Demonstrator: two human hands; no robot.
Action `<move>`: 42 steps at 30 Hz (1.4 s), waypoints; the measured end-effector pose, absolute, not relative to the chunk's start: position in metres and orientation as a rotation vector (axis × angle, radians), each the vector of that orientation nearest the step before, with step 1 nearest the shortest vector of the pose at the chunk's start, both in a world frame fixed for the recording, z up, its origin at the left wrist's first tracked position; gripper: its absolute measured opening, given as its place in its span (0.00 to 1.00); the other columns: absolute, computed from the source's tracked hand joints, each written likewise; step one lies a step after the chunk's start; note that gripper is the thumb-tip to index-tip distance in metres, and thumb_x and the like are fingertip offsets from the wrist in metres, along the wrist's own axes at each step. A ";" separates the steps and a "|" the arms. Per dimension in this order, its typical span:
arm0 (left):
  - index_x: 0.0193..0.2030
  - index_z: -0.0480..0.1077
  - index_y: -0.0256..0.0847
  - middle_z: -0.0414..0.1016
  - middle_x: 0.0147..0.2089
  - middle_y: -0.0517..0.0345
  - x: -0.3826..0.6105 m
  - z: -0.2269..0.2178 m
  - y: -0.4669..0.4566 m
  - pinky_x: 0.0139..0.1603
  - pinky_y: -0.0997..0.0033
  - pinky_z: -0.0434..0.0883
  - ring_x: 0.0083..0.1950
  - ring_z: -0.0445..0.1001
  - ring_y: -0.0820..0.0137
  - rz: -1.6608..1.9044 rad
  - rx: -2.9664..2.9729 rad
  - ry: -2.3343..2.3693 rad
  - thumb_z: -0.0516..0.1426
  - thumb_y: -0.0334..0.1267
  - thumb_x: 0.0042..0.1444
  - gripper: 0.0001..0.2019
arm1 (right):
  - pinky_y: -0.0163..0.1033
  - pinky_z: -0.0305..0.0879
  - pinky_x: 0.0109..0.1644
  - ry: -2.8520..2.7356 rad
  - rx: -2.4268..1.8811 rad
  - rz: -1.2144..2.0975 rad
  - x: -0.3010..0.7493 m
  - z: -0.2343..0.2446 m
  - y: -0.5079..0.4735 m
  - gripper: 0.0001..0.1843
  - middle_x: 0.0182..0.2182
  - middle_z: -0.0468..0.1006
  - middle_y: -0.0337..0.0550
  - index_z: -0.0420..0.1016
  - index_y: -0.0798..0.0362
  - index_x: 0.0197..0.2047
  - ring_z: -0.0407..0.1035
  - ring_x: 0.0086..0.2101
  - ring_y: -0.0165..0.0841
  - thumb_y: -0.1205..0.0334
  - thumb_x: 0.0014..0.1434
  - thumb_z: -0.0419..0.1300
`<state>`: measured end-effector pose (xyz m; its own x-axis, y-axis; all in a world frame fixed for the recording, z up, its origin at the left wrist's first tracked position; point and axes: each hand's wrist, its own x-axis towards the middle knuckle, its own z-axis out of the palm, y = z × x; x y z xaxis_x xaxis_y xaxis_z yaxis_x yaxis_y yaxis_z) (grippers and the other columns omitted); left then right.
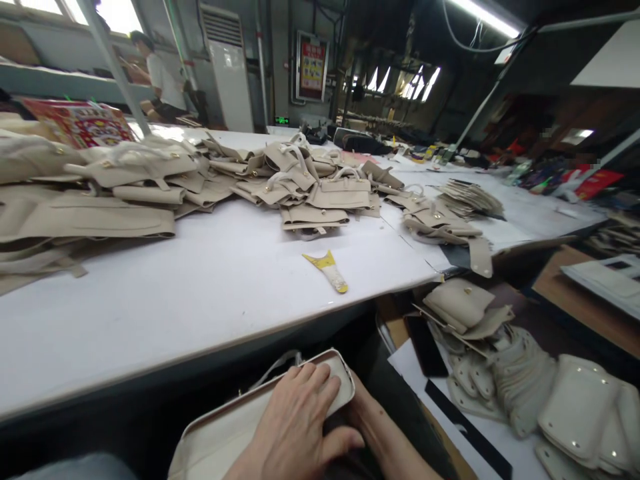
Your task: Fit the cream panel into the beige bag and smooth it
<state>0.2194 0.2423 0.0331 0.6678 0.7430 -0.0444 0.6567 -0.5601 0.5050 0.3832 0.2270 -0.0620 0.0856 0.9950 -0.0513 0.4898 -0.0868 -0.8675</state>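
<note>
A cream bag piece [225, 433] with a rounded, stitched rim lies in my lap below the table edge. My left hand [295, 430] rests on its right end, fingers laid over the top and thumb out to the right, holding it. My right forearm [387, 437] comes in from the lower right, and that hand disappears under the piece and my left hand, so its fingers are hidden. On the white table [200, 293] just ahead lies a small yellow-and-cream scraper-like tool [330, 268], untouched.
Heaps of beige leather bag parts cover the table's far left [90, 193] and middle [320, 187]. Lower right, a bench holds cream panels [550, 393] and a black phone [425, 347]. A person [160, 80] stands far back left.
</note>
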 end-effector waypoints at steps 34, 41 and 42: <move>0.36 0.76 0.43 0.75 0.39 0.57 0.232 0.003 0.342 0.43 0.70 0.68 0.40 0.74 0.66 0.215 2.189 0.800 0.54 0.29 0.49 0.12 | 0.37 0.65 0.41 -1.358 -1.738 1.026 0.381 0.001 0.211 0.20 0.32 0.79 0.42 0.80 0.53 0.47 0.72 0.37 0.38 0.50 0.66 0.54; 0.33 0.75 0.43 0.77 0.36 0.59 0.240 -0.003 0.344 0.36 0.71 0.67 0.38 0.74 0.66 0.153 2.047 0.895 0.54 0.31 0.46 0.09 | 0.40 0.69 0.36 -0.721 -1.669 1.618 0.397 -0.004 0.230 0.32 0.32 0.77 0.48 0.77 0.59 0.38 0.72 0.35 0.37 0.34 0.55 0.60; 0.32 0.75 0.43 0.77 0.35 0.60 0.241 -0.003 0.344 0.35 0.71 0.66 0.38 0.74 0.66 0.144 2.030 0.909 0.54 0.31 0.45 0.09 | 0.41 0.70 0.37 -0.688 -1.644 1.683 0.399 -0.003 0.233 0.32 0.34 0.78 0.49 0.77 0.59 0.40 0.72 0.35 0.37 0.34 0.53 0.61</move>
<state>0.2413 0.3442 -0.0033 0.7253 0.6495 -0.2282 0.5476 -0.3434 0.7630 0.3988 0.2327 -0.0032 0.0253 0.7705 -0.6369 -0.1041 -0.6317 -0.7682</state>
